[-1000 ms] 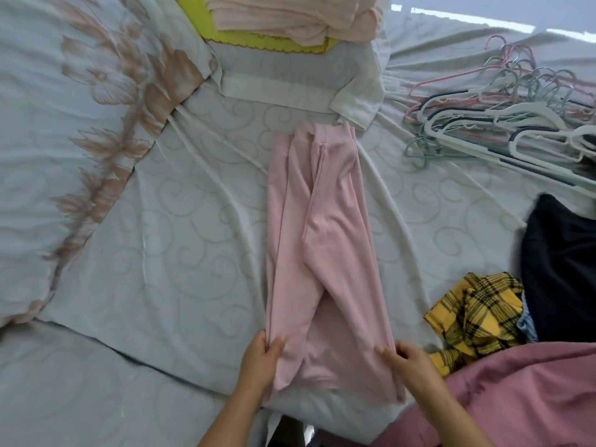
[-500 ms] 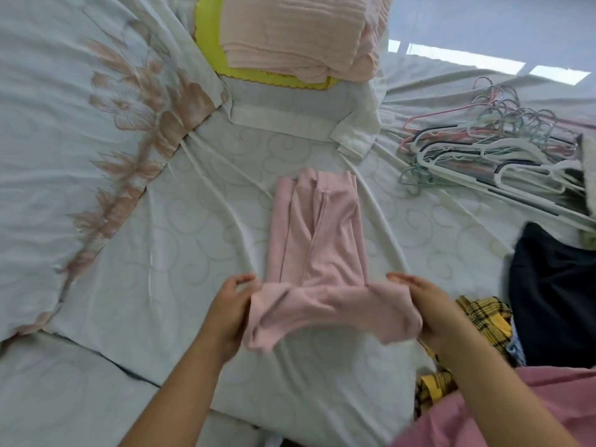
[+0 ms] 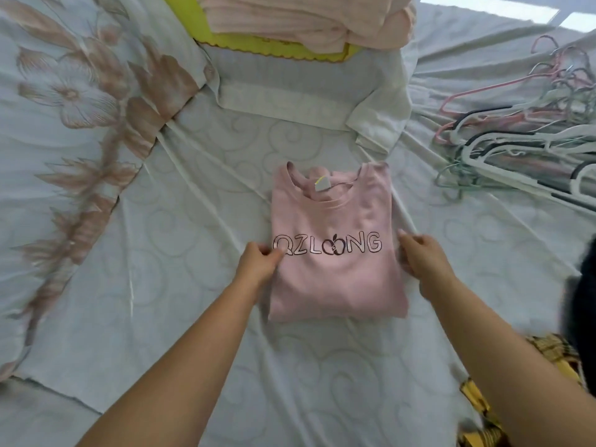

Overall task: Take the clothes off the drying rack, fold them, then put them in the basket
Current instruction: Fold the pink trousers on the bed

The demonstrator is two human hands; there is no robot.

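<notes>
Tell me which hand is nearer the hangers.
Right. The right hand grips the shirt on the side toward the hangers; the left hand grips its far side.

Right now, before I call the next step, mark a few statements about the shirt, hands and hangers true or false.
1. The shirt lies print side up. True.
2. The left hand and right hand each hold a side edge of it. True.
3. The hangers lie to its left. False: they lie to its right.
4. The shirt is spread out full length. False: it is folded into a compact rectangle.
</notes>
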